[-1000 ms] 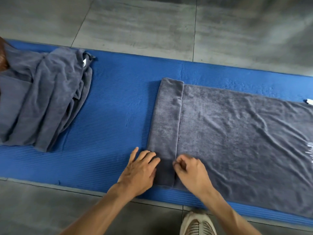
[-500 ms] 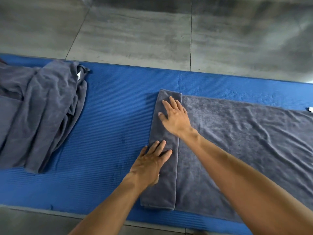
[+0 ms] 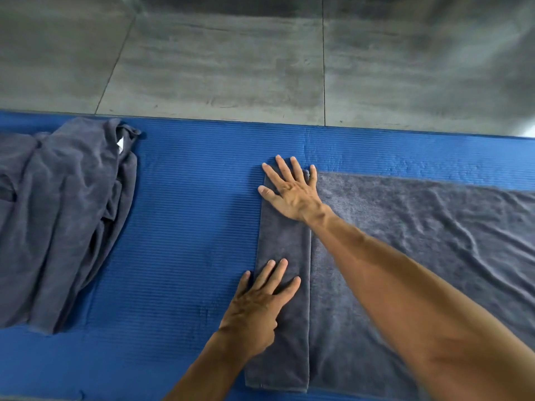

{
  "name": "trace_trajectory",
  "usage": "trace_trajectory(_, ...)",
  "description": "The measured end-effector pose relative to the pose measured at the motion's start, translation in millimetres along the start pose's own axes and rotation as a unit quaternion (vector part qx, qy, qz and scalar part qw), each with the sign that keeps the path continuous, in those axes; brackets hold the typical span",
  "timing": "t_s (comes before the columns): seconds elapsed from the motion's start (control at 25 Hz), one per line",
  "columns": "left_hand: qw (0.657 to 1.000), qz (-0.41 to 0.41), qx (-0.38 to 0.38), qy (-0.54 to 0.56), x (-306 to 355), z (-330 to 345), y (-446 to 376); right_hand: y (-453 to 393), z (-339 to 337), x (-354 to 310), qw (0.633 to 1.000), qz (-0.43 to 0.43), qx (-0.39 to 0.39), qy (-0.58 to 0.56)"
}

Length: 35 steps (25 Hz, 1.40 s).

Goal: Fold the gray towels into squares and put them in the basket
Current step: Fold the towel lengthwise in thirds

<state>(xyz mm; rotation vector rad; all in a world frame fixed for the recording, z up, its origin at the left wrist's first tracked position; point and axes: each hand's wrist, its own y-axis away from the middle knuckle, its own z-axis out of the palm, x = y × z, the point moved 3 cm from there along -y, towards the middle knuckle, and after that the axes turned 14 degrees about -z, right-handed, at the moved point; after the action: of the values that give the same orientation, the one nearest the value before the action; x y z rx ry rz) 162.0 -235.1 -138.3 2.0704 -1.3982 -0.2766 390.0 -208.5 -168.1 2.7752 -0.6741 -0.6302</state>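
A: Where do we find the towel we are folding?

B: We see the gray towel (image 3: 405,256) spread flat on the blue mat (image 3: 188,227), filling the picture from the middle out toward three o'clock. Its left end is turned over into a narrow folded strip (image 3: 282,244) that runs from twelve toward six.

A: And our hands?

B: Our right hand (image 3: 291,192) lies flat at the twelve o'clock end of that strip, fingers spread wide and pressing the cloth. Our left hand (image 3: 260,302) rests flat toward the six o'clock end, fingers straight and close together on the strip, pinching nothing.

A: What else do we see?

B: A crumpled heap of gray towels (image 3: 63,215) lies on the mat at nine o'clock, well apart from our hands, and gray floor tiles (image 3: 217,62) lie beyond the mat at twelve
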Motion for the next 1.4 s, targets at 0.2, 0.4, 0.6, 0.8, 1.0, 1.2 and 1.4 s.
trace_trajectory(0.2,0.999,0.008,0.004,0.049,-2,1,1,13,-25,22,0.990,0.001,0.081,-0.119)
trace_trajectory(0.4,0.911,-0.176,0.164,0.336,-7,-2,9,18,-48,36,0.994,0.071,0.071,0.041)
trace_trajectory(0.6,0.858,-0.338,0.060,0.381,-18,7,4,18,-56,37,0.992,0.083,0.067,-0.066)
trace_trajectory(0.8,0.828,-0.338,0.110,0.434,-38,-5,3,-7,-55,27,0.974,0.112,0.140,-0.136)
trace_trajectory(1.0,0.814,-0.337,0.133,0.455,-77,-12,-3,-22,-50,0,0.963,0.054,0.207,-0.165)
trace_trajectory(1.2,0.842,-0.277,0.136,0.442,-70,-7,5,48,1,-48,0.967,-0.065,0.245,0.032)
trace_trajectory(1.4,0.880,-0.233,0.120,0.395,-63,-11,14,155,44,-80,0.978,-0.060,0.185,-0.078)
